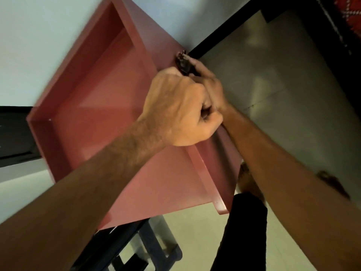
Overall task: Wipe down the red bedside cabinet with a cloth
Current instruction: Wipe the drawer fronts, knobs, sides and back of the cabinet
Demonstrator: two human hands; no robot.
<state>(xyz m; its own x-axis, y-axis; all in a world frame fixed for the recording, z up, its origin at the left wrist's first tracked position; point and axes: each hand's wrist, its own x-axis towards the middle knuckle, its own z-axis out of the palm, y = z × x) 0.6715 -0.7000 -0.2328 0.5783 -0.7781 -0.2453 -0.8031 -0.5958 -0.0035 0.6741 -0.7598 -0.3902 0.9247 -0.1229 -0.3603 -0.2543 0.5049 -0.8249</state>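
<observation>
The red bedside cabinet (109,118) fills the middle of the view, seen from above, with its raised rim around a sunken top. My left hand (179,110) is curled over the cabinet's right edge and grips it. Just beyond it, my right hand (209,83) reaches down the cabinet's right side near the back corner and holds a dark bunched cloth (182,62) against that side panel. Most of the cloth is hidden under my fingers.
A white wall stands behind the cabinet. A black skirting strip (218,34) runs along the shiny floor (283,90) to the right. My black-clad leg (246,231) and bare foot (249,182) are beside the cabinet. A dark frame (156,249) sits below it, and red patterned fabric (349,14) lies at top right.
</observation>
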